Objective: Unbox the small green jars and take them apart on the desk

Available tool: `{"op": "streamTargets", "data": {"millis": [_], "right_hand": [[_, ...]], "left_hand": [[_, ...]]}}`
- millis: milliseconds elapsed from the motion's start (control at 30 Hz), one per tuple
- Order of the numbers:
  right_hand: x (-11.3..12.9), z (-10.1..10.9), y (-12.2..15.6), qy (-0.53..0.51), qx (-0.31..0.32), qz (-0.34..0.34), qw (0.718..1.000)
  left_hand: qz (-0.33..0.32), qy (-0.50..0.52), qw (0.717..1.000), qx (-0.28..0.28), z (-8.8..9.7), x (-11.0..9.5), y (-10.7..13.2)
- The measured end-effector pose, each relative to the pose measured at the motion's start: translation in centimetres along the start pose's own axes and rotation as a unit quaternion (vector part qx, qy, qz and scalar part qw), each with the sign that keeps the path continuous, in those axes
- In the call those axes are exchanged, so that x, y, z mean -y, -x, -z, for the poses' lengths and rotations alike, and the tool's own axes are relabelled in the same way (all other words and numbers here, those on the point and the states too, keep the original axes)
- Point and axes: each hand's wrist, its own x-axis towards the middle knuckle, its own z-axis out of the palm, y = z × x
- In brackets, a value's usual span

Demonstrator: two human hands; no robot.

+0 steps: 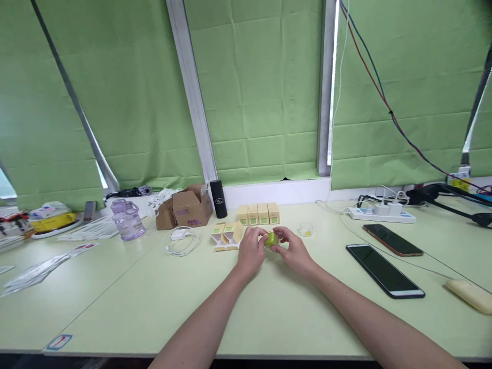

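Observation:
My left hand (251, 251) and my right hand (295, 252) meet at the middle of the pale green table (154, 302). Between their fingertips they pinch a small round yellow-green object (271, 239). Both hands have curled fingers closed on it. Just left of my left hand lie two opened small cream boxes (226, 234). Behind the hands stands a row of several closed cream boxes with green squares (258, 213). A small clear piece with a yellow dot (306, 230) lies to the right of my right hand.
A brown cardboard box (186, 207), a black cylinder (218, 199), a white cable (181, 241) and a purple clear jug (126, 219) sit to the left. Two phones (384, 269) (392, 240), a power strip (382, 212) and a cream bar (471, 294) lie on the right.

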Motion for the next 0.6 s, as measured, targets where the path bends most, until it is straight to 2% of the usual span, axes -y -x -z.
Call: {"op": "streamTargets", "data": {"millis": [233,400,500,600], "right_hand": [[0.1,0.0,0.0,0.012,0.003,0.022,1.000],[0.2,0.1,0.0,0.020,-0.001,0.039,0.999],[0.0,0.2,-0.1,0.014,-0.010,0.040,0.999],[-0.2,0.5,-0.2,0.016,-0.017,0.057,0.998]], "left_hand": [[-0.032,-0.035,0.999,-0.022,0.1,-0.2,0.2],[-0.061,-0.017,0.997,-0.053,0.5,-0.2,-0.1],[-0.025,0.038,0.994,-0.098,0.7,0.1,-0.6],[0.061,0.128,0.978,-0.151,0.9,0.7,-1.4]]}}
